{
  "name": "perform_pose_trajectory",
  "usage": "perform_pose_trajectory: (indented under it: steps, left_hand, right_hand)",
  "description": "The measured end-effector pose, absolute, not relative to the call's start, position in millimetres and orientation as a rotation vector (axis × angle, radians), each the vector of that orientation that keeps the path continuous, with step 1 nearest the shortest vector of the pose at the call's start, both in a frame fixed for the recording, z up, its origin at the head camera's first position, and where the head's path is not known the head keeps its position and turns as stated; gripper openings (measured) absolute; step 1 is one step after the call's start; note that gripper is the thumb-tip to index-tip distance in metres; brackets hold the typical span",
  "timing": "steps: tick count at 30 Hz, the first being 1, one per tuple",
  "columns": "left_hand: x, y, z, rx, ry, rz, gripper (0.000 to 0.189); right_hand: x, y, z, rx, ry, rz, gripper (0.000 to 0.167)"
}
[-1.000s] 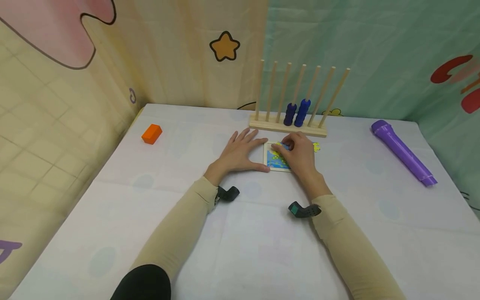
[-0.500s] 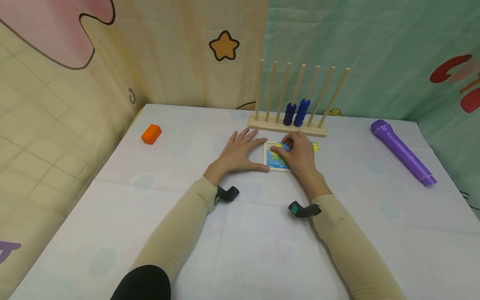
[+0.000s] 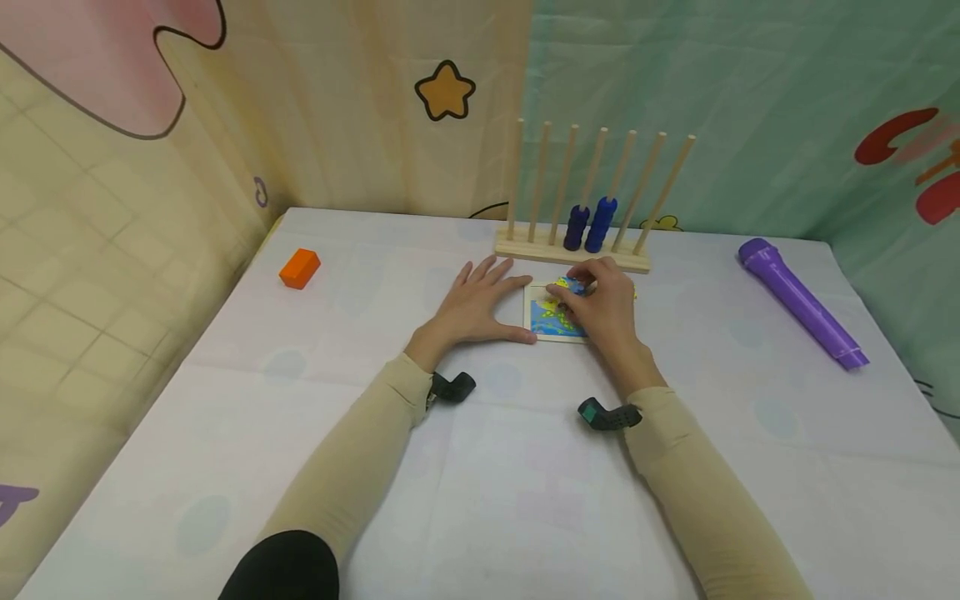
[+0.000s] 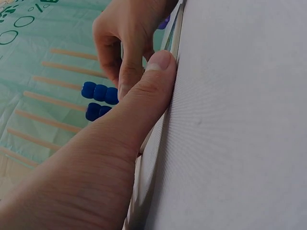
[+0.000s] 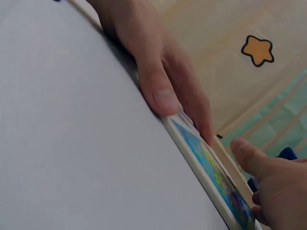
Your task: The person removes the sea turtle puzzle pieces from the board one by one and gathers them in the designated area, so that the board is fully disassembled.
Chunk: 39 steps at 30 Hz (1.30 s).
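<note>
A small picture puzzle in a pale wooden frame (image 3: 561, 338) lies on the table, showing blue and yellow pieces with bare board at its upper left. My left hand (image 3: 480, 304) rests with fingers spread at the frame's left side. Its thumb (image 5: 165, 100) touches the frame's near corner in the right wrist view. Over the puzzle's upper right, my right hand (image 3: 609, 307) pinches a blue and yellow puzzle piece (image 3: 574, 284) between thumb and fingers, tilted at the frame's far edge. Much of the puzzle's right side is hidden by this hand.
Just behind the puzzle stands a wooden rack (image 3: 570, 252) with several upright pegs, two bearing dark blue beads (image 3: 602, 225). An orange block (image 3: 300, 268) lies at the far left. To the right is a purple tube with a wider head (image 3: 802, 300).
My right hand has shifted slightly right, and the piece in its fingers has tipped up toward the far edge. The yellow bit beyond that hand is now mostly covered. My left hand stays put.
</note>
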<state>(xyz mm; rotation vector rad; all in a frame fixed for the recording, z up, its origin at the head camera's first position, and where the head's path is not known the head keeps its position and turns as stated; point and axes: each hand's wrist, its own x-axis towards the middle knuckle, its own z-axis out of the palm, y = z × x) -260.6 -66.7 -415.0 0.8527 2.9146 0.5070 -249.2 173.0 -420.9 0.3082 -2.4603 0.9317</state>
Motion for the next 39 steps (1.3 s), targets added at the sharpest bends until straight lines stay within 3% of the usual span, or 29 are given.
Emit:
perform_pose_trajectory:
  steps: [20, 39]
  left_hand:
    - [-262, -67, -417, 0.862, 2.899, 0.512, 0.105]
    - [-263, -67, -417, 0.848, 2.903, 0.494, 0.104]
  right_hand:
    - [-232, 278, -421, 0.071, -2.417, 0.901, 0.035]
    - [-234, 285, -425, -0.014, -2.459, 0.884, 0.035]
